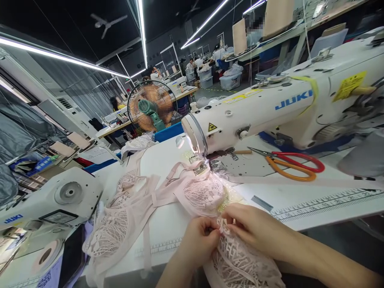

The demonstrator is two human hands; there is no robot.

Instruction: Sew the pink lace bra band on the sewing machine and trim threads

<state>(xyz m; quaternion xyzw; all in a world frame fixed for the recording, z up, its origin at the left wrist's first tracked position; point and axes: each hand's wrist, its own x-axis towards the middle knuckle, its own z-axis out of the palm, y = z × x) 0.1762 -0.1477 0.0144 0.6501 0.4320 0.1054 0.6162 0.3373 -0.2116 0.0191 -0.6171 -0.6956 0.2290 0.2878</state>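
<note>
A pale pink lace garment (204, 194) lies on the white sewing table (168, 224), one end under the presser foot (200, 168) of a white Juki sewing machine (270, 108). My left hand (199, 238) pinches the lace edge near the table's front. My right hand (255, 228) pinches the same edge right beside it, fingers closed. More pink lace pieces with straps (120, 216) trail off to the left.
Orange and red scissors (292, 163) lie on the machine bed to the right. A second Juki machine (51, 204) stands at the left. A caged fan (151, 106) sits behind the table. Other workers and bins fill the far background.
</note>
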